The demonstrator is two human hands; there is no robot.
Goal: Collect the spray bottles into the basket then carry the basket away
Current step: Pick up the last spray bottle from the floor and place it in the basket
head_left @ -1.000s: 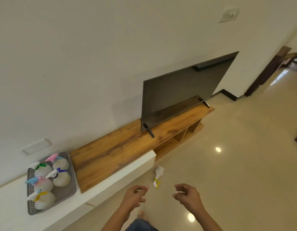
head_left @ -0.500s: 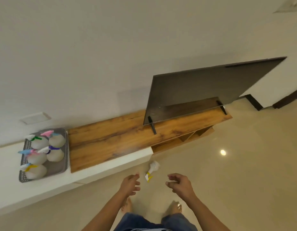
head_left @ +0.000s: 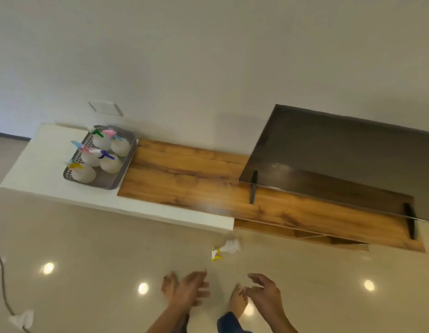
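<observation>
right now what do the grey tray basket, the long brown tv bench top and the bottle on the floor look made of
Grey perforated basket: looks like plastic or metal, matte, with hole-patterned walls; I cannot tell which. Long brown bench top: wood or wood-look laminate, with visible grain and a slight sheen. Small floor spray bottle: translucent whitish plastic, with a yellow trigger.

One view only: a wide-angle camera worn on the person's head, standing height, pitched steeply forward and down. It faces the wall-side TV bench (head_left: 184, 181), which runs across mid-frame, tilted down to the right. The floor (head_left: 88, 248) in front of the bench fills the lower frame; the wall (head_left: 208, 56) behind it fills the upper frame. Bench at standing distance; strong edge distortion.
</observation>
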